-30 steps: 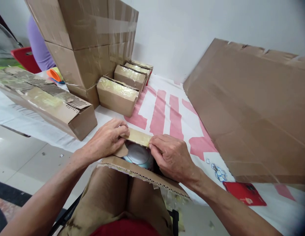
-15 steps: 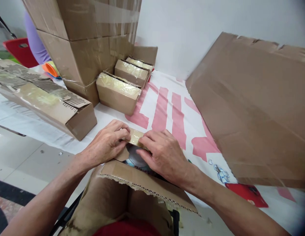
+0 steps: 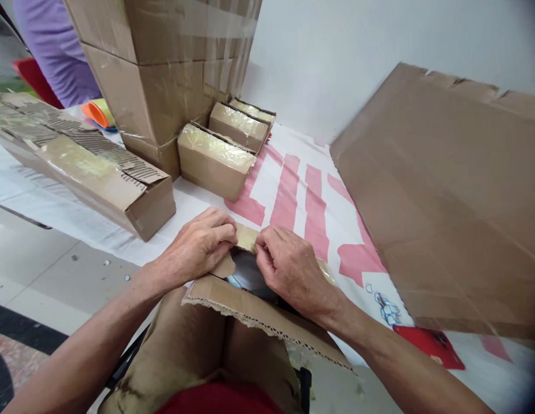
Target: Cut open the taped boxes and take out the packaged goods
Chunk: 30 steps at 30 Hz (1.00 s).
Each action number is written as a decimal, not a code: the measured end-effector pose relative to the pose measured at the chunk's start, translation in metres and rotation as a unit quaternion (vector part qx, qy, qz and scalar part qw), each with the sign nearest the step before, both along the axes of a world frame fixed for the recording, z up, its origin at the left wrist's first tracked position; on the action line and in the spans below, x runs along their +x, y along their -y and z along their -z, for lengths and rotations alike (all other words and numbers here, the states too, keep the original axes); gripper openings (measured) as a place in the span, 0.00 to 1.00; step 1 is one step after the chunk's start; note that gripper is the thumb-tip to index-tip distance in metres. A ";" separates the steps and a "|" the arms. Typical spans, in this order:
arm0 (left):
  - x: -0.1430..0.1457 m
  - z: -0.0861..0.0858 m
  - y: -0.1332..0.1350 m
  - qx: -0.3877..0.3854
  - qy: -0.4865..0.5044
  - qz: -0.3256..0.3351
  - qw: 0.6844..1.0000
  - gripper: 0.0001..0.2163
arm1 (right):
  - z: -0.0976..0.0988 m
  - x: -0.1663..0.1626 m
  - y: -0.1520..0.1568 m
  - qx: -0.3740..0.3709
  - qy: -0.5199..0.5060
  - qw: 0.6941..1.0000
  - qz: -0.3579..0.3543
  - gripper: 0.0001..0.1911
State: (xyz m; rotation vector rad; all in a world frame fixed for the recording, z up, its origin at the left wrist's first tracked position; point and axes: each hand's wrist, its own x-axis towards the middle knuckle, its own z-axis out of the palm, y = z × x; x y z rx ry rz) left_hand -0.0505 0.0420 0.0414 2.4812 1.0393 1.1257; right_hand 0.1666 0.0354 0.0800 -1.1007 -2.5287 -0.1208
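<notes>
An open cardboard box [image 3: 267, 310] lies at the table's near edge, its near flap with a torn edge folded out over my lap. My left hand [image 3: 206, 241] is closed on the left part of the box's far flap [image 3: 247, 237], which has shiny clear tape on it. Farther right along the same flap, my right hand [image 3: 291, 267] pinches the edge with thumb and fingers. Between the hands, something grey and rounded [image 3: 249, 270] shows inside the box; its kind I cannot make out.
A long taped carton [image 3: 151, 210] lies at left. Several small taped boxes [image 3: 213, 172] stand beside a tall wrapped carton stack [image 3: 159, 98]. A large cardboard sheet [image 3: 448, 201] leans at right, with a red phone [image 3: 429, 347] near its base. A person in purple [image 3: 56, 52] stands behind.
My right hand has shifted slightly right along the flap and its fingers have drawn into a pinch. The left hand keeps its hold. The view has turned a little, and more of the person in purple shows.
</notes>
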 end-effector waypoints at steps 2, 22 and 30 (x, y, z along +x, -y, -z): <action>0.000 0.000 0.000 0.013 -0.002 0.001 1.000 0.09 | 0.001 0.001 0.002 0.003 -0.016 1.000 0.009 0.12; -0.001 0.006 -0.001 0.037 0.021 0.007 0.999 0.10 | -0.022 0.000 0.003 -0.169 -0.050 0.984 0.010 0.06; -0.002 0.004 0.001 0.042 -0.008 0.002 0.999 0.12 | -0.018 -0.014 -0.003 -0.097 0.086 0.988 0.081 0.10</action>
